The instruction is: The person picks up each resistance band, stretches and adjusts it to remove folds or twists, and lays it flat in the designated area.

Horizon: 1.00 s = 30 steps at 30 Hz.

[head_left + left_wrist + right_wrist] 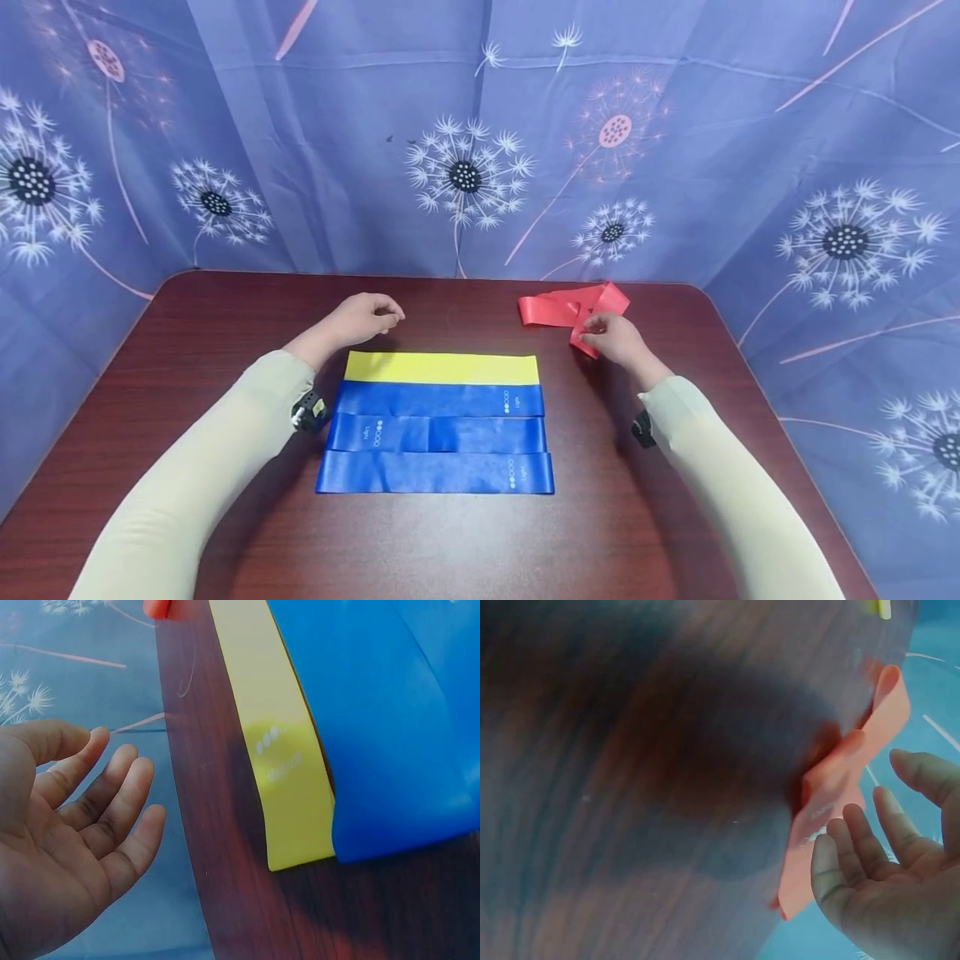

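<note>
Near the back right of the table, a red resistance band (551,310) lies loosely crumpled, with folds crossing each other. My right hand (617,340) is right at its near end; in the right wrist view the thumb and fingers stand apart, with nothing pinched between them. To the left, my left hand (366,320) hovers behind a yellow band (442,368), fingers loosely bent and holding nothing. Several blue bands (435,473) lie flat in front of the yellow one, edges side by side or overlapping. White "Light" print and dots show on the blue bands.
All the bands lie on a dark red-brown wooden table (435,550) with rounded back corners. A blue-violet cloth (360,167) with dandelion prints hangs behind it and along both sides. A black wrist camera (307,412) sits at the left sleeve cuff.
</note>
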Tool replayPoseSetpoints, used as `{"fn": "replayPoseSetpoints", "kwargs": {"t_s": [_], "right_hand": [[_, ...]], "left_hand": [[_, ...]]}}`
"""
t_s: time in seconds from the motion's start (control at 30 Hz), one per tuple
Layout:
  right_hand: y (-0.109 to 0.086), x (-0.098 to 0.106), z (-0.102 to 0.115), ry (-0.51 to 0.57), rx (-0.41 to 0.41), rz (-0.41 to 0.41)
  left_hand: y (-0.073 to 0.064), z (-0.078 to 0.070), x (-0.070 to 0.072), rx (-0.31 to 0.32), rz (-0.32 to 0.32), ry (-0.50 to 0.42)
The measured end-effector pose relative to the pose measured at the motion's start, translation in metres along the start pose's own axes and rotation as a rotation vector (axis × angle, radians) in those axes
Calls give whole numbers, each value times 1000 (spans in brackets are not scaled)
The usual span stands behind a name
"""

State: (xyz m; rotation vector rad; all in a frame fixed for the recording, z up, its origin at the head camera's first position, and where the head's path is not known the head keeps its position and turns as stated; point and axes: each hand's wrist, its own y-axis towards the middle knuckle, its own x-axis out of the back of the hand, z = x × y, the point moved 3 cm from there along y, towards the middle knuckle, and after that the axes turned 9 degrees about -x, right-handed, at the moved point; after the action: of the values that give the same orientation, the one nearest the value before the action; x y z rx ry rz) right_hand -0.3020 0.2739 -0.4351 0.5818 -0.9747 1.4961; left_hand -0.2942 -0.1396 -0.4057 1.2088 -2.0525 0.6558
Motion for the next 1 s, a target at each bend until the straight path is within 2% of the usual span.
{"fn": "replayPoseSetpoints", "kwargs": {"t_s": [0.13, 0.4, 0.57, 0.83, 1.0], "right_hand": [[-1, -3, -5, 18, -40, 15], [0, -8, -12, 21, -26, 17], [0, -10, -13, 15, -29, 25], [2, -12, -12, -84, 19, -33], [2, -7, -8, -108, 55, -87]], "left_hand": [[5, -3, -3, -9, 2, -4], [15, -10, -14, -25, 19, -25], [21, -20, -20, -40, 26, -28], [28, -36, -29, -41, 42, -33], [32, -46, -32, -52, 61, -48]]}}
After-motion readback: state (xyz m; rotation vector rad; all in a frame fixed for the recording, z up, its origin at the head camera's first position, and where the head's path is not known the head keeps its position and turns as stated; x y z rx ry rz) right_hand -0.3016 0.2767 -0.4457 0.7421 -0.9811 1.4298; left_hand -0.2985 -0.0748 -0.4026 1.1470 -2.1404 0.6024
